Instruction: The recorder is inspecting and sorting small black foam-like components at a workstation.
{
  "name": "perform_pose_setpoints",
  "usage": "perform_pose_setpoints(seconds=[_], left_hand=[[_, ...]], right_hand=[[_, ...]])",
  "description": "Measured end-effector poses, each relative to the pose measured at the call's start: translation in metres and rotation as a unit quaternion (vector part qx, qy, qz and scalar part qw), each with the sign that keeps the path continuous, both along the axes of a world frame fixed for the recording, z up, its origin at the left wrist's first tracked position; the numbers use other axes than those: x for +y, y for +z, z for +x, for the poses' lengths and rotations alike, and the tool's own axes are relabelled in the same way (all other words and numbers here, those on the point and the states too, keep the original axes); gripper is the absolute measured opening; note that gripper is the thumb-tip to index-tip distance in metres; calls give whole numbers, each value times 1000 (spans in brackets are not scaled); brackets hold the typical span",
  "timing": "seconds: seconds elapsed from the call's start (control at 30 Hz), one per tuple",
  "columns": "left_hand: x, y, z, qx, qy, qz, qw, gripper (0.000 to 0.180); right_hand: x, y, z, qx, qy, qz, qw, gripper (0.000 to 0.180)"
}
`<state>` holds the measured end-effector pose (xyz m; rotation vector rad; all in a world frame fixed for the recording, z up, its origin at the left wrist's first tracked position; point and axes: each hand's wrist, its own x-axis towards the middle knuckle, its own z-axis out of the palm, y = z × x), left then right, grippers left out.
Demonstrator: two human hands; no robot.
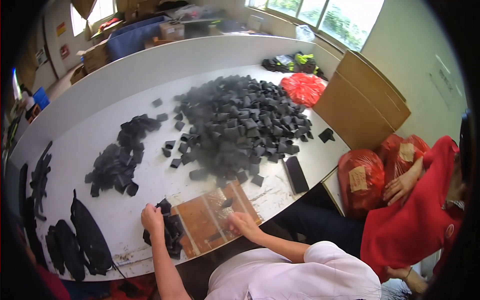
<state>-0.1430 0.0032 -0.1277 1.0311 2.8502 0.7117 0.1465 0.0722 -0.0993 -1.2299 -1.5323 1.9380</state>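
Observation:
My left hand [152,219] is closed at the edge of a small heap of black fabric pieces [173,231], its fingertips against one piece. Over a brown wooden board [200,215] with clear tape strips, my right hand [242,224] has its fingers curled together. Whatever they may pinch is too small to make out. A small black piece [227,203] lies on the board just above the right hand, and another dark strip [215,235] lies to its left.
A large mound of short black fabric tubes [250,120] covers the middle of the white table [70,150]. A smaller pile [117,162] lies left. A black block [296,175] rests near the right edge. Beside red bags [361,182] is a person in red [405,220].

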Motion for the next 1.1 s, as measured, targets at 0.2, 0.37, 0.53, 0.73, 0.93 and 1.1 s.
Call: perform_pose_setpoints(seconds=[0.2,0.37,0.53,0.73,0.93,1.1], left_hand=[[8,10,-1,7,1,17,1000,15],[9,20,-3,6,-12,124,992,13],[10,24,-2,-3,2,136,991,8],[6,10,-11,-62,-28,64,996,17],[7,-9,-12,18,-20,23,999,13],[15,7,1,-16,-26,27,999,12]], right_hand=[[-7,14,-9,11,37,63,997,38],[-10,16,-11,25,57,49,997,37],[-9,16,-6,31,46,46,997,37],[-6,14,1,14,61,32,998,41],[-10,14,-1,9,94,39,995,43],[-9,11,1,22,83,68,994,43]])
